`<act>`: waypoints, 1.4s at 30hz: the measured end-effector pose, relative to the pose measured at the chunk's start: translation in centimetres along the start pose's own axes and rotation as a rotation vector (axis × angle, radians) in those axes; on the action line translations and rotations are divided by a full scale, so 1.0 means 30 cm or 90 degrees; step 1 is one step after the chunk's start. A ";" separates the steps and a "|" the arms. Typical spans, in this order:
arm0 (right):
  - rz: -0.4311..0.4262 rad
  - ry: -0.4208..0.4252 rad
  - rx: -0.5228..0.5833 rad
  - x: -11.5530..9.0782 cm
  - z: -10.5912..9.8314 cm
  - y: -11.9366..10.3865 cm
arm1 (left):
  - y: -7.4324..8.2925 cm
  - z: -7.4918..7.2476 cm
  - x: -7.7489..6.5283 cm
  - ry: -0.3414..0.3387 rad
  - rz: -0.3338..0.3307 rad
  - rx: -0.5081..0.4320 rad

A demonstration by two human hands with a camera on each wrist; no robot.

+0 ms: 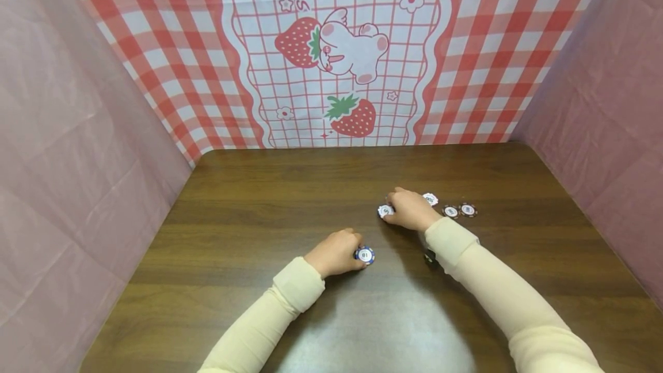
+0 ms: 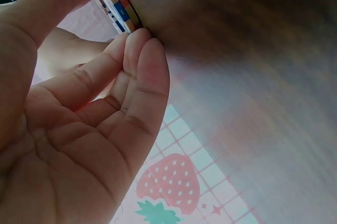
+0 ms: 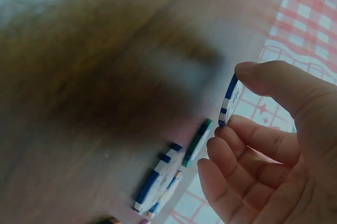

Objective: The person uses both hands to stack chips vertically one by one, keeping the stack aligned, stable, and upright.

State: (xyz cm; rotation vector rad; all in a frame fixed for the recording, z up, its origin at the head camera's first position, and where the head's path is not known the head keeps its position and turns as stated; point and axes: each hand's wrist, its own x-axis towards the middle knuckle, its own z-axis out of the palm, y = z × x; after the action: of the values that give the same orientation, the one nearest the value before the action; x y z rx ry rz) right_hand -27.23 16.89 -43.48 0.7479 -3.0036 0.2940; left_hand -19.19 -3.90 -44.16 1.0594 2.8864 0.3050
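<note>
Near the middle of the table, my left hand (image 1: 338, 253) grips a small stack of poker chips by the edge, thumb on one side and fingertips on the other. A blue-rimmed poker chip (image 1: 365, 255) marked 10 tops that stack. Its layered blue, red and yellowish edges (image 2: 120, 7) show in the left wrist view. Farther back and to the right, my right hand (image 1: 411, 209) pinches a white poker chip (image 3: 230, 101) with blue edge marks between thumb and fingertips. Beyond its fingers in the right wrist view are another white-and-blue chip (image 3: 160, 175) and a green-edged chip (image 3: 198, 144).
Just right of my right hand lies a white chip (image 1: 430, 199). Two dark-rimmed chips, a nearer one (image 1: 450, 212) and another (image 1: 468, 209), sit side by side beyond it. My right sleeve partly covers a black chip (image 1: 429, 257). A checked strawberry cloth (image 1: 466, 73) hangs behind the table.
</note>
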 end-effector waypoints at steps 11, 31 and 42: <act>-0.055 0.013 0.011 -0.053 -0.027 -0.053 | 0.001 -0.002 -0.001 -0.001 0.000 -0.006; -0.152 0.002 0.053 -0.132 -0.042 -0.143 | -0.004 0.003 -0.001 0.011 0.009 -0.010; -0.196 0.018 0.062 -0.159 -0.010 -0.173 | -0.007 0.007 0.003 0.023 0.017 -0.013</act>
State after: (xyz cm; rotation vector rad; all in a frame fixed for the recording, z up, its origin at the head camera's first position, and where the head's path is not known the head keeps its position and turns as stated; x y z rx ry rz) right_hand -20.58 14.65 -42.64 1.1841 -2.8070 0.4344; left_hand -19.36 -3.95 -44.42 1.1008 2.8958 0.3571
